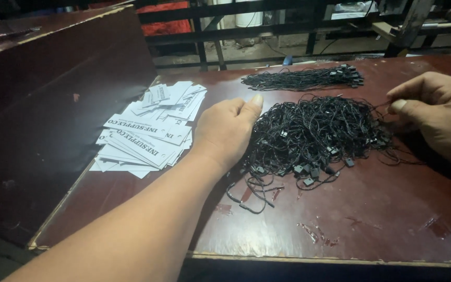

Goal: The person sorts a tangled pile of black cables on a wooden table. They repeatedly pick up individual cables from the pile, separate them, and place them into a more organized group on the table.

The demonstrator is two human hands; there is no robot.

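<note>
Near pile (317, 136): black tag strings with small clasps, tangled, mid-tabletop, lying between the two hands; its long axis ran left to right.
Right hand (437, 117): at the pile's right edge, thumb and forefinger pinched together on a strand (384, 107).
Left hand (228, 128): pressed flat-knuckled against the pile's left edge, fingers curled loosely, clamped on nothing visible.
Nearer hand: both touched the pile; only the right gripped a string.
Far bundle (304, 79): a second, tidier heap of strings, apart, at the far side.
Tags (150, 133): white cards, left of the left hand, too overlapped to count.
Counts: two string heaps, one card heap.
Tabletop (382, 219): dark red, scuffed.
</note>
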